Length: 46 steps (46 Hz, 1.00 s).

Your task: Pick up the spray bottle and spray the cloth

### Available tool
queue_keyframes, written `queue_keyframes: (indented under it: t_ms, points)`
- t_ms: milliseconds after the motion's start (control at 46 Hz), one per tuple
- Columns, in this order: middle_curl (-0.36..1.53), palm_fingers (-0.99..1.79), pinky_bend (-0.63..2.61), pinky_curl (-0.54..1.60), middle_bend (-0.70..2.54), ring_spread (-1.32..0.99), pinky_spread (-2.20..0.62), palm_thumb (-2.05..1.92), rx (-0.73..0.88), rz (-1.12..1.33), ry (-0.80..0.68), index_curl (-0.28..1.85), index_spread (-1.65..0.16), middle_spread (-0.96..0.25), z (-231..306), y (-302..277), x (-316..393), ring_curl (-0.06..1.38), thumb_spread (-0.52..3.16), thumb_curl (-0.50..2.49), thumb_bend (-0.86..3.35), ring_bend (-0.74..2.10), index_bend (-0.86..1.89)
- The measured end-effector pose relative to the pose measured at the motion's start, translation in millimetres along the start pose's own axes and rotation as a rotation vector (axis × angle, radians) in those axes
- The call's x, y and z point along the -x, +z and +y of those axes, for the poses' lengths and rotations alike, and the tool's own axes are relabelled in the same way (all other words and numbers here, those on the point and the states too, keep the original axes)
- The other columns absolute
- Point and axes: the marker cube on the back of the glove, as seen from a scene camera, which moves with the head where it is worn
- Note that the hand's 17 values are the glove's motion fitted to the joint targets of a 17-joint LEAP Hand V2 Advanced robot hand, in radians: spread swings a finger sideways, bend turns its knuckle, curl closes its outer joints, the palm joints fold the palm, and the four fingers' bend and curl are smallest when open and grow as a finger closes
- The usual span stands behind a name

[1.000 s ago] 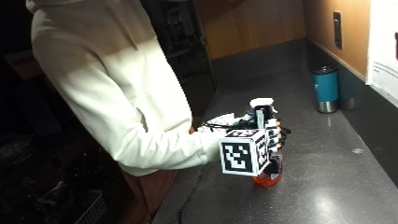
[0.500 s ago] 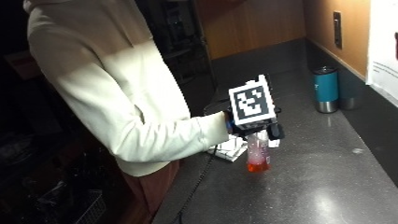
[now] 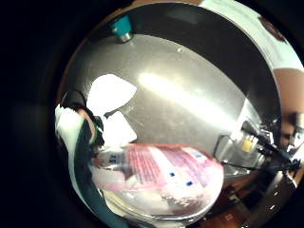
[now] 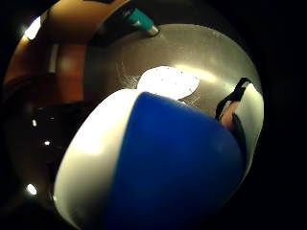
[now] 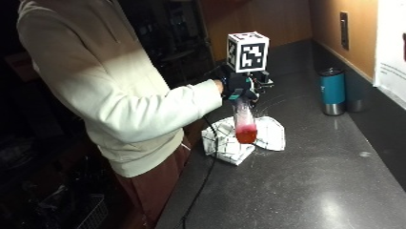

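Observation:
My gloved right hand grips the head of the spray bottle and holds it upright in the air above the counter. The bottle is clear with red liquid in its lower part and a pink label. Its blue and white spray head fills the thumb side palm view. Directly below and behind the bottle lies the white cloth with dark check lines, crumpled on the dark counter; it also shows as a bright white patch.
A teal travel mug with a steel base stands by the back wall, seen too in the palm views. The dark counter runs out to the right of the cloth. A cable hangs over the counter's front edge.
The hand has lifted the bottle from low near the counter to well above the cloth, and the cloth now shows beneath it.

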Motion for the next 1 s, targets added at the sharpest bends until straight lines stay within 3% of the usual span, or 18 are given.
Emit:
queue_keyframes:
  t_ms: [283, 457, 848, 1000]
  points:
    - [0.50, 1.38, 0.30, 0.37, 0.61, -0.20, -0.23, 1.01, 0.134, 0.258, 0.018, 0.55, -0.16, -0.11, -0.8, 34.6, 50.9, 0.46, -0.04, 0.72, -0.03, 0.59, 0.46]
    - [0.50, 1.38, 0.30, 0.37, 0.61, -0.20, -0.23, 1.01, 0.159, 0.237, 0.036, 0.55, -0.16, -0.11, 1.4, 58.6, 60.3, 0.46, -0.05, 0.72, -0.03, 0.60, 0.46]
    - [0.50, 1.38, 0.30, 0.37, 0.61, -0.20, -0.23, 1.01, 0.111, 0.250, 0.043, 0.54, -0.16, -0.11, 8.8, 39.9, 79.8, 0.46, -0.05, 0.72, -0.04, 0.60, 0.46]
    - [0.50, 1.38, 0.30, 0.37, 0.61, -0.20, -0.23, 1.01, 0.061, 0.152, 0.049, 0.54, -0.16, -0.11, 10.3, 39.5, 82.9, 0.46, -0.05, 0.72, -0.04, 0.60, 0.46]
